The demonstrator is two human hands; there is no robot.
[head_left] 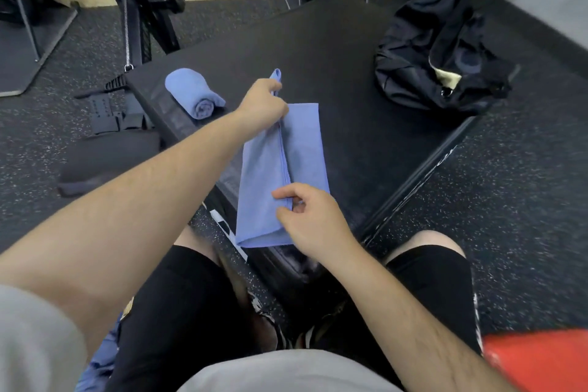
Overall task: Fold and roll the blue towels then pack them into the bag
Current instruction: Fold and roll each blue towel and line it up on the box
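A blue towel (264, 181) lies lengthwise on the black platform (318, 51), folded into a long strip with one flap raised along its middle. My left hand (264, 103) pinches the far end of that flap, and a corner sticks up above the fingers. My right hand (310, 216) pinches the near end of the same flap. A rolled blue towel (194, 95) rests near the platform's left edge. The black bag (442, 64) sits open at the platform's right side, with dark cloth inside.
Black gym straps and a dark pad (108, 156) lie on the speckled rubber floor to the left. Exercise machine frames (143, 3) stand behind the platform. A red object (537, 360) is at the bottom right. More blue cloth (101, 363) lies by my left thigh.
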